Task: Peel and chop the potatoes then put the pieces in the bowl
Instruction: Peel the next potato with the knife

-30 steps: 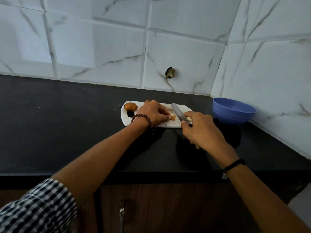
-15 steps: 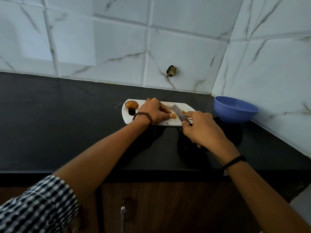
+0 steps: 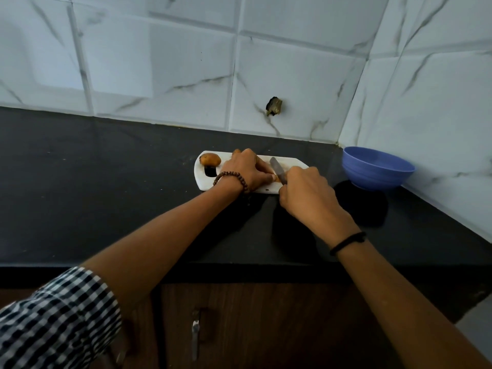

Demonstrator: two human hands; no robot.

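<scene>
Lower left of frame: checked sleeve [image 3: 53, 315], rolled up the left forearm. Bottom centre: dark wood cabinet door [image 3: 266, 328] with a metal handle [image 3: 195, 334], under the front edge of the black countertop [image 3: 106, 195].

Both forearms ran up toward centre frame. A black band [image 3: 347, 242] was on the right wrist and a bead bracelet [image 3: 230, 177] on the left.

The right hand [image 3: 306, 193] was fisted round the knife [image 3: 277, 170]. The handle was hidden in the fist. The grey blade stuck out up-left, tilted, with its tip over the board.

The left hand [image 3: 247, 169] lay knuckles-up, fingers curled over a potato piece [image 3: 277, 178], pinning it to the white cutting board [image 3: 202, 182]. Only a small orange-yellow end showed at the fingertips, right against the blade. The rest was hidden.

A whole potato [image 3: 210, 159], brown-orange with its skin on, sat at the board's left end, just behind the dark handle slot [image 3: 210, 171]. Another orange bit [image 3: 236, 151] poked out behind the left knuckles; I could not tell what it was.

Right of centre: blue bowl [image 3: 378, 167] on the counter, apart from the board and near the corner wall. The part of its inside that showed was plain blue.

Behind: white marble-look tiles [image 3: 186, 75], with a dark ragged hole [image 3: 274, 106] above the board.
</scene>
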